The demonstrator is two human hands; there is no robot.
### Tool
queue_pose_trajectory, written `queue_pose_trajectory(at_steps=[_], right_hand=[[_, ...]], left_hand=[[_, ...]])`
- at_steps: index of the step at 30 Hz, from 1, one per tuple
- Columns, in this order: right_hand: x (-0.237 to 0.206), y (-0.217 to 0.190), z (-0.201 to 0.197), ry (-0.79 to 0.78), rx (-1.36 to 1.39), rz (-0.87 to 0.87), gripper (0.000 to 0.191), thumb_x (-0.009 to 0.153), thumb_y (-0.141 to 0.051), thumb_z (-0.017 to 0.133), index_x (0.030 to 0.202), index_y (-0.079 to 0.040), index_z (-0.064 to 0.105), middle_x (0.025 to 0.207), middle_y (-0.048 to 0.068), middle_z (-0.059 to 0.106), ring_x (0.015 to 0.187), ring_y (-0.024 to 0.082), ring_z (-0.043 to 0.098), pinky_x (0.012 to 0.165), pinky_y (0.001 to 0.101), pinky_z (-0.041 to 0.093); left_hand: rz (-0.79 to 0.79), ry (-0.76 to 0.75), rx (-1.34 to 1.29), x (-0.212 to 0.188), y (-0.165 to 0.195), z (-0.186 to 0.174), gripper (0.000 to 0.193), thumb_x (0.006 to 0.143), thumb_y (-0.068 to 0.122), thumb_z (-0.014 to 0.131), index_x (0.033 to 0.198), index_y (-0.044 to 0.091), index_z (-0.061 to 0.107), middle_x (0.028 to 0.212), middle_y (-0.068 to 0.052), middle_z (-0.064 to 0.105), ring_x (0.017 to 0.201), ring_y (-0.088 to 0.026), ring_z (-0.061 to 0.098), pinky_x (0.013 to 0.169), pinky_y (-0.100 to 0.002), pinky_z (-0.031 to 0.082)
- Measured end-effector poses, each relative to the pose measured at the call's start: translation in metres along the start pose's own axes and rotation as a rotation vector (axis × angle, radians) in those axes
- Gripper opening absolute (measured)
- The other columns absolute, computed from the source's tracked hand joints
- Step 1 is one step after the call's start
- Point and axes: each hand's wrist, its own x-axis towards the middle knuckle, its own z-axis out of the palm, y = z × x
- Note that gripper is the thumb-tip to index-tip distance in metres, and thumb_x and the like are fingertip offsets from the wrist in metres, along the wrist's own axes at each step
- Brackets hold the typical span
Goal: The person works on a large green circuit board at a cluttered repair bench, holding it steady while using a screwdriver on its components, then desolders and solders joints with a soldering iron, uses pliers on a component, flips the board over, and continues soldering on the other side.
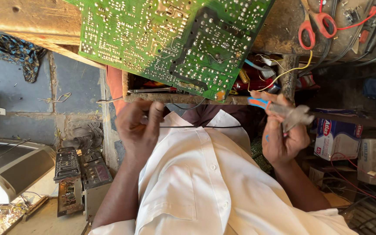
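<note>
The left hand (139,126) has its fingers curled, pinching one end of a thin black wire (205,127) that runs across the white shirt (205,182) towards the right hand (283,135). That hand is closed around pliers (279,111) with blue and orange handles. A green circuit board (170,39) lies solder side up over the desk's (27,19) near edge, just above both hands. Red scissors (316,24) lie at the desk's right end.

A: what are you wearing?
B: White button-up shirt (205,174). Front placket, small white buttons, patch pocket on one side of the chest.
A: sleeves?
B: Short, ending above the elbows. Forearms bare. Left grip (138,126) and right grip (283,135) both bare, no gloves, no watch or rings visible.
</note>
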Motion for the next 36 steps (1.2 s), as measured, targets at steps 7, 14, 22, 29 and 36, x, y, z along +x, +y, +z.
queue_pose_trajectory(at_steps=[7, 14, 22, 29, 36], right_hand=[[0.010, 0.007, -0.010, -0.017, -0.516, -0.281, 0.035, 0.106, -0.001, 0.049, 0.139, 0.010, 0.051, 0.118, 0.023, 0.070, 0.114, 0.040, 0.072, 0.107, 0.0489, 0.056], [0.031, 0.018, -0.026, -0.328, -1.033, -0.240, 0.042, 0.094, 0.003, 0.066, 0.136, -0.001, 0.067, 0.129, 0.019, 0.069, 0.109, 0.036, 0.073, 0.093, 0.0429, 0.059], [0.059, 0.027, -0.008, -0.291, -1.307, -0.170, 0.039, 0.096, -0.025, 0.076, 0.129, -0.006, 0.070, 0.130, 0.012, 0.069, 0.106, 0.034, 0.059, 0.091, 0.0506, 0.046], [0.082, 0.019, -0.010, -0.072, -0.758, -0.020, 0.045, 0.103, -0.010, 0.074, 0.144, 0.000, 0.057, 0.129, 0.013, 0.066, 0.107, 0.024, 0.064, 0.091, 0.0372, 0.051], [0.138, 0.038, 0.004, -0.103, 0.112, 0.343, 0.042, 0.102, 0.006, 0.061, 0.144, 0.006, 0.056, 0.118, 0.007, 0.069, 0.098, 0.010, 0.064, 0.085, 0.0249, 0.054]], left_hand=[[0.068, 0.173, 0.086, 0.011, 0.006, -0.008, 0.011, 0.107, 0.004, 0.068, 0.101, -0.004, 0.065, 0.081, -0.003, 0.065, 0.067, -0.005, 0.061, 0.059, -0.020, 0.045], [0.104, 0.308, 0.086, 0.024, 0.009, -0.031, 0.014, 0.110, 0.007, 0.066, 0.104, -0.005, 0.064, 0.087, -0.004, 0.064, 0.071, -0.005, 0.063, 0.062, -0.021, 0.052], [0.239, 0.362, 0.178, 0.051, 0.032, -0.042, 0.015, 0.114, 0.008, 0.068, 0.113, -0.006, 0.063, 0.097, -0.007, 0.066, 0.075, -0.007, 0.062, 0.067, -0.023, 0.058], [0.433, 0.336, 0.702, 0.104, 0.052, -0.067, 0.034, 0.110, 0.014, 0.079, 0.128, -0.007, 0.060, 0.116, -0.017, 0.066, 0.111, -0.031, 0.063, 0.100, -0.040, 0.051], [0.559, 0.253, 0.914, 0.198, 0.061, -0.072, 0.066, 0.106, 0.035, 0.081, 0.133, -0.016, 0.049, 0.117, -0.029, 0.066, 0.106, -0.042, 0.062, 0.095, -0.049, 0.048]])
